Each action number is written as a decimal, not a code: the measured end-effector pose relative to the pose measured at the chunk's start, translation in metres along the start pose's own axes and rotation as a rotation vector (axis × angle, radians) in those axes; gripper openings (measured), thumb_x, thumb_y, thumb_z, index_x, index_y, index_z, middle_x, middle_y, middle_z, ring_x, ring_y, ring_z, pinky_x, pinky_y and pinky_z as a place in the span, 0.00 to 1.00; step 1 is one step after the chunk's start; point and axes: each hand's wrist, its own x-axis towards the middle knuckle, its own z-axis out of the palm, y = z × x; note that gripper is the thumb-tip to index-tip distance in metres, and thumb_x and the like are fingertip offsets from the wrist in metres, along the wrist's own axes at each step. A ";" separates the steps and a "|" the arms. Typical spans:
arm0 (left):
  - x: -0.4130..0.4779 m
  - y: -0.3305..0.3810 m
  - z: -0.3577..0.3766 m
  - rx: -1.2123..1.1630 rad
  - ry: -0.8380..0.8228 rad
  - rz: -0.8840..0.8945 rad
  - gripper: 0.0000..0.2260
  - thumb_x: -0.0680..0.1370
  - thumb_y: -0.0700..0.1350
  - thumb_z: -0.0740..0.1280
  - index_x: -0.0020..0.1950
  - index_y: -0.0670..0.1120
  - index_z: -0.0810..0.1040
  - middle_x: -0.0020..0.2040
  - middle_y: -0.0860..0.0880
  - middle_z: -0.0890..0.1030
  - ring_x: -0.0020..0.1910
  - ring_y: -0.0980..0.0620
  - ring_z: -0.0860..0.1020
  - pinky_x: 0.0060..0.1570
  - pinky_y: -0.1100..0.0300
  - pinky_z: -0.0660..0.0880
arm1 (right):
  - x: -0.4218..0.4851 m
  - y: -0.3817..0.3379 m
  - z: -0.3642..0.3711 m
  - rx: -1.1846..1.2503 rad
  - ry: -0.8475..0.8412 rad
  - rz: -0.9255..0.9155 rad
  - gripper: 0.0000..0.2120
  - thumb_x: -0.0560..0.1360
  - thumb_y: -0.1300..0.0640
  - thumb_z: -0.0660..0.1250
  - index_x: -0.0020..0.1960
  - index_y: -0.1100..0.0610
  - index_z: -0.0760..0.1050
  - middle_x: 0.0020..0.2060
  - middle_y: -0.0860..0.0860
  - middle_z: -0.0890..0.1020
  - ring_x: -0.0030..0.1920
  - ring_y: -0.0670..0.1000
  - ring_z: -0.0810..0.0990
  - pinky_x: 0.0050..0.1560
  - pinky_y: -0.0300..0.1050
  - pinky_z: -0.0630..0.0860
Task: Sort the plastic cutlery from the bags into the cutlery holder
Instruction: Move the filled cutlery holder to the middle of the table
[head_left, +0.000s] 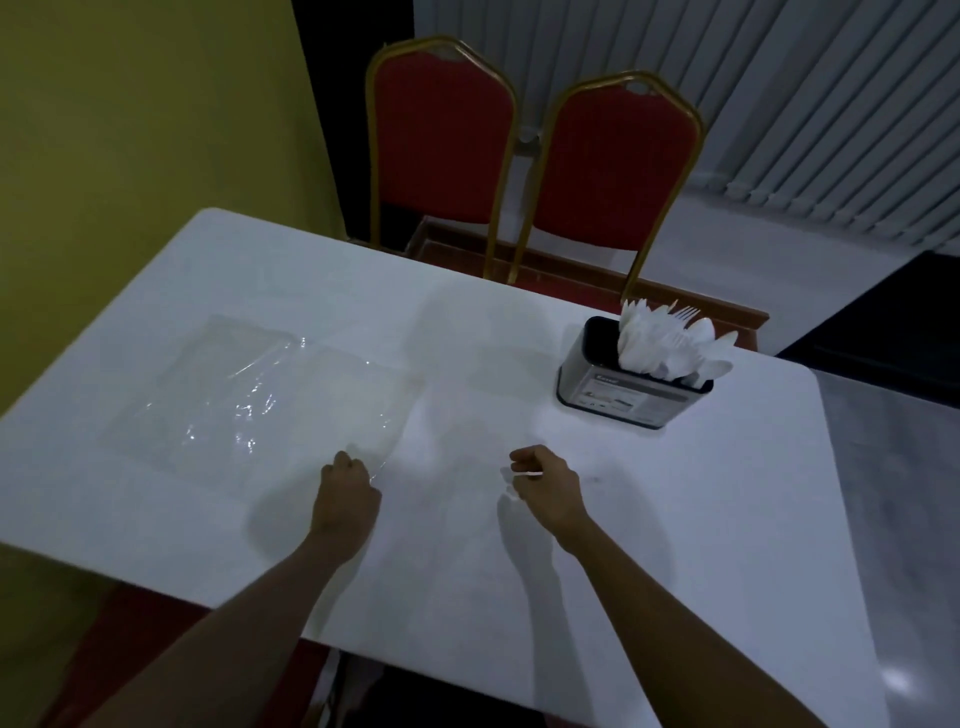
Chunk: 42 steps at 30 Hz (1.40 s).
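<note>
Dimly lit, the white tabletop (519, 597) is carrying the cutlery holder (613, 389), with plastic cutlery (665, 343) bunching inside. Well left of the holder, my left hand (348, 499) is pinching the clear bags (249, 395) by their edge. Nearer me than the holder, my right hand (548, 488) is curling its fingers round a thin white piece (529, 474), which could slip out unseen against the white.

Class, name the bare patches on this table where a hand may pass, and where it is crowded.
Free: the middle strip between the clear bags and the cutlery holder; the near tabletop between the forearms; the stretch right of the right hand, which pinches a white piece. Crowded: the left side, where the left hand grips the bags.
</note>
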 end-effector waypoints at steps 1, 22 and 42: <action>0.001 -0.005 -0.001 -0.029 0.005 0.027 0.03 0.71 0.36 0.66 0.43 0.37 0.76 0.49 0.39 0.73 0.48 0.39 0.74 0.35 0.63 0.68 | -0.003 -0.003 0.005 0.003 -0.025 0.008 0.13 0.76 0.66 0.65 0.59 0.58 0.76 0.52 0.51 0.80 0.51 0.49 0.79 0.50 0.35 0.76; -0.031 0.070 0.030 0.110 -0.206 0.480 0.17 0.74 0.47 0.63 0.63 0.48 0.76 0.68 0.45 0.72 0.68 0.39 0.66 0.65 0.50 0.67 | -0.050 0.030 -0.085 0.118 0.465 0.332 0.09 0.74 0.61 0.67 0.37 0.54 0.81 0.34 0.56 0.84 0.34 0.55 0.85 0.40 0.52 0.84; -0.005 0.003 0.010 -0.438 0.062 -0.256 0.14 0.80 0.49 0.61 0.49 0.38 0.76 0.46 0.40 0.81 0.49 0.39 0.78 0.48 0.54 0.69 | -0.011 -0.046 0.075 -0.210 -0.125 -0.161 0.13 0.79 0.53 0.63 0.55 0.62 0.79 0.47 0.57 0.84 0.43 0.53 0.84 0.44 0.50 0.82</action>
